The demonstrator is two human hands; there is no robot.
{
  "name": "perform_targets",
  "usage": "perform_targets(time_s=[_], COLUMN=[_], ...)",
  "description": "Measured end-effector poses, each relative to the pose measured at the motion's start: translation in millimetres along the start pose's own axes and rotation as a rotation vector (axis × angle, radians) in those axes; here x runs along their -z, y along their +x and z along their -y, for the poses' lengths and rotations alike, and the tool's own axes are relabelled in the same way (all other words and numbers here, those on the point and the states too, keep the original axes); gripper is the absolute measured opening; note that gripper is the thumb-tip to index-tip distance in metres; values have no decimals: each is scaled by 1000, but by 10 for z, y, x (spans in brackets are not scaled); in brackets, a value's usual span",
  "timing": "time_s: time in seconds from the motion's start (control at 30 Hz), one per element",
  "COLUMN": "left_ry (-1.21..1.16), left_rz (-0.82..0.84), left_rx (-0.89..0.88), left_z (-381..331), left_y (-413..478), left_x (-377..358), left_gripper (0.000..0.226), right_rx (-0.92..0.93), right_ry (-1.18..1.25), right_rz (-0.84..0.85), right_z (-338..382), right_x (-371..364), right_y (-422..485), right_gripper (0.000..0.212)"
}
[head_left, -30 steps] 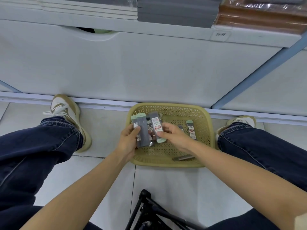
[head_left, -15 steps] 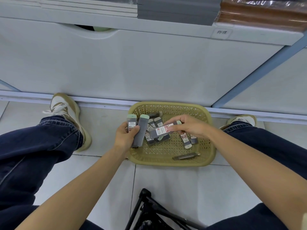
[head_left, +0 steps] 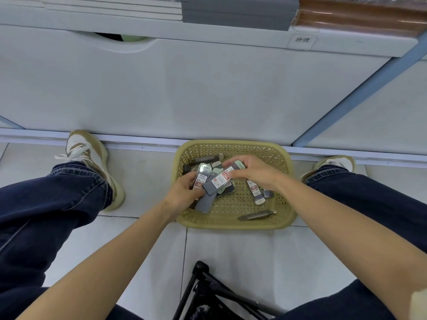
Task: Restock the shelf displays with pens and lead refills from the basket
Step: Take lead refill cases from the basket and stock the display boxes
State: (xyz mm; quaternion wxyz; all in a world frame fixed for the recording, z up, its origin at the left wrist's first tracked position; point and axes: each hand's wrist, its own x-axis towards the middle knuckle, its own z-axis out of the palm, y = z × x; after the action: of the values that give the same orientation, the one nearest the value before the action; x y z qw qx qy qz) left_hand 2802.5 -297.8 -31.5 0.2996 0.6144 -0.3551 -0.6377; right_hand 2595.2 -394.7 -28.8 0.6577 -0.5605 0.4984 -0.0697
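A tan perforated basket (head_left: pixel 285 205) sits on the floor against the shelf base. Over its left side my left hand (head_left: pixel 182 195) holds a few grey lead refill cases (head_left: pixel 200 179), fanned out. My right hand (head_left: pixel 254 173) pinches one more lead refill case (head_left: pixel 218 182) with a red and white label and lays it slantwise against the ones in my left hand. Several other refill cases (head_left: pixel 254 190) lie loose in the basket, and a dark pen (head_left: pixel 256 214) rests near its front wall.
My knees in dark jeans flank the basket, with tan sneakers (head_left: pixel 90 155) by the shelf base. A white drawer front (head_left: pixel 184 84) rises behind it, and stacked notebooks (head_left: pixel 233 8) lie on the shelf above. A black folding frame (head_left: pixel 208 289) stands near my body.
My right hand has brought the labelled case leftward from the basket's middle to the bundle in my left hand. The left hand has shifted slightly right over the basket.
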Motion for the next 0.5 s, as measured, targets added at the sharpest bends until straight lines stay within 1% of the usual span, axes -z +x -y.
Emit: perform_targets(time_s=[0.13, 0.17, 0.23, 0.3, 0.37, 0.4, 0.43, 0.5], left_ry=[-159, -156, -95, -60, -84, -114, -158, -243], left_rz=[62, 70, 50, -22, -52, -64, -81, -108], left_rx=[102, 93, 53, 25, 11, 16, 31, 60], left_z=[-20, -33, -31, -19, -9, -11, -22, -37], left_y=[1, -6, -5, -3, -3, -4, -8, 1], left_x=[-69, -91, -127, -133, -117, -104, -90, -59], left_gripper=[26, 24, 30, 29, 20, 18, 18, 20], right_rx=[19, 24, 49, 72, 66, 51, 34, 15], right_ry=[-13, -19, -29, 16, 156, 208, 214, 145], right_rz=[43, 44, 25, 16, 87, 136, 170, 160], right_z=[4, 2, -11, -20, -14, -15, -17, -20], right_x=[-70, -96, -174, -245, -263, -251, -230, -202], right_y=[30, 39, 51, 46, 17, 2, -11, -28], right_gripper=[35, 38, 43, 38, 25, 23, 24, 19])
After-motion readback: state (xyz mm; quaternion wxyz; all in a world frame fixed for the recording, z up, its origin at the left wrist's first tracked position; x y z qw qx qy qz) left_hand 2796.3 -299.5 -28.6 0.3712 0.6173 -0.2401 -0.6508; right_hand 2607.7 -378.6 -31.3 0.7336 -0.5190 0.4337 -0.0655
